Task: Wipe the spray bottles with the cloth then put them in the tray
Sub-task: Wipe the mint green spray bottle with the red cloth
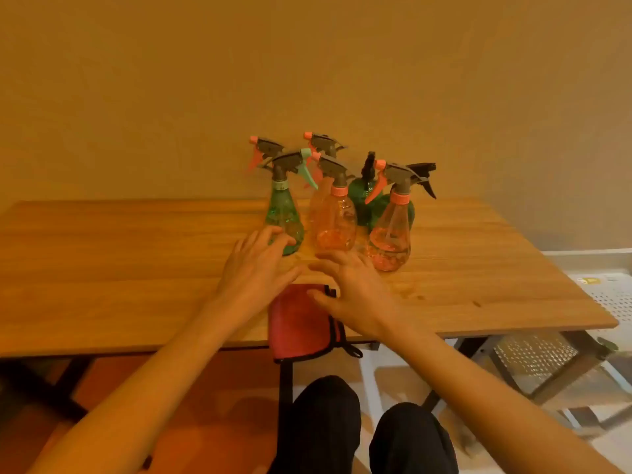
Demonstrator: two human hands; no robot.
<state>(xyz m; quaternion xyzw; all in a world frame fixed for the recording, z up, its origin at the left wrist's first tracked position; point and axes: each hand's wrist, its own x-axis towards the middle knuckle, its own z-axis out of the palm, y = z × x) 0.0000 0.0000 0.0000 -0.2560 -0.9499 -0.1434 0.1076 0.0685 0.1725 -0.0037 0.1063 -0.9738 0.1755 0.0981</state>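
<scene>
**Bottles at twelve o'clock, cloth under my wrists**

My left hand (pixel 254 265) is out ahead with its fingers (pixel 273 236) loosely spread, the tips touching or just beside the base of the green bottle (pixel 285 220), which stands upright at about one o'clock from that hand. My right hand (pixel 354 289) hovers with fingers spread and a little bent, holding nothing; the orange bottle (pixel 333 218) stands just beyond it at eleven o'clock, and a second orange bottle (pixel 390 234) at one o'clock. All the bottles have their long axis upright, triggers on top. The left hand is the nearer one to a bottle.

The red cloth (pixel 301 326) lies on the tabletop (pixel 119 268) at six o'clock from both hands, draping over the near edge; my right thumb is over its far corner. I judge the cloth must be picked up before any wiping.

The white perforated tray (pixel 612 295) sits off to three o'clock, beyond and seemingly below the tabletop, cut off by the frame. More bottles stand behind the front row, partly hidden, so I cannot count them surely.
</scene>
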